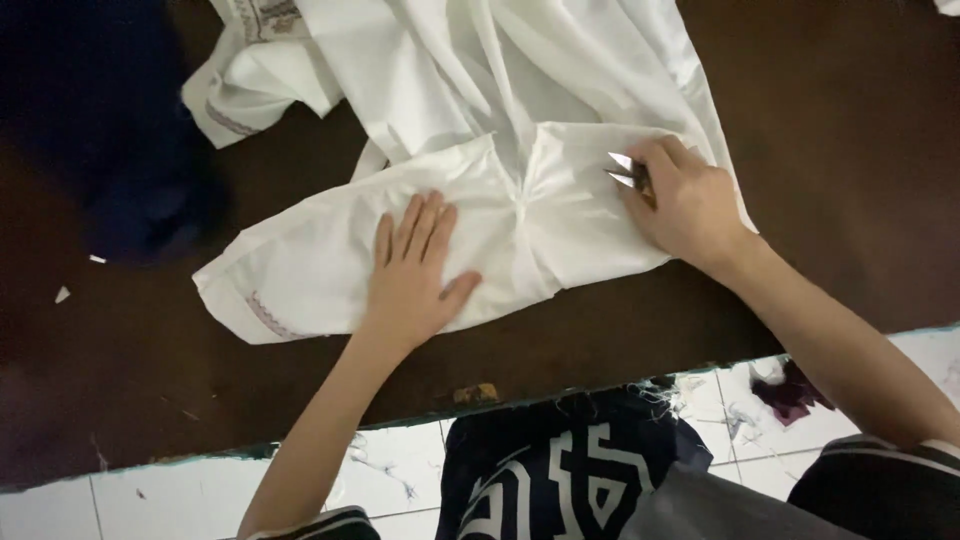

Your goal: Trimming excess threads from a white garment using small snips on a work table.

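I see the left hand (412,272) lying flat, palm down, on a white cotton garment w/ a thin embroidered band at the cuff (330,270). Its fingers (418,222) are released and spread, pressing the cloth, grasping nothing. The garment lies spread on a dark brown wooden counter (150,380), sleeve pointing toward the left, the rest bunched up toward the top edge.

The right hand (690,205) rests on the same garment, just right of a puckered seam where the folds meet. Its fingers are clenched on a pair of small metal thread snips (624,171); only the two pointed blades show, aimed left, tips slightly apart, just above the cloth. Can't tell if they touch it.

At top left, a dark navy fabric heap (110,130) sits on the counter, apart from the white garment. Below the counter edge I see a white tiled floor (60,510) w/ loose thread scraps, and a dark patterned cloth (560,470) over the lap area.
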